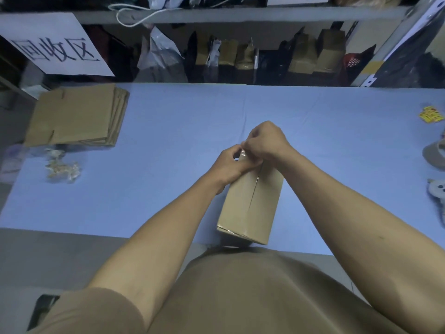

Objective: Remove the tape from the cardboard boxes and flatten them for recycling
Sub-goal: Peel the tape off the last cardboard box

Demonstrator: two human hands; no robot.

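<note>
Cardboard box [250, 203] lying lengthwise at near edge of blue surface [168, 121], far end under both grips, left hand [228, 163] and right hand [263, 141] pinching clear tape [242, 155], open room all round, flattened stack [74, 115] far left.

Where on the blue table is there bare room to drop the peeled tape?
Bare patch between the flattened stack and the box; another right of the box. Crowded by the tape scraps and along the right edge clutter.
</note>
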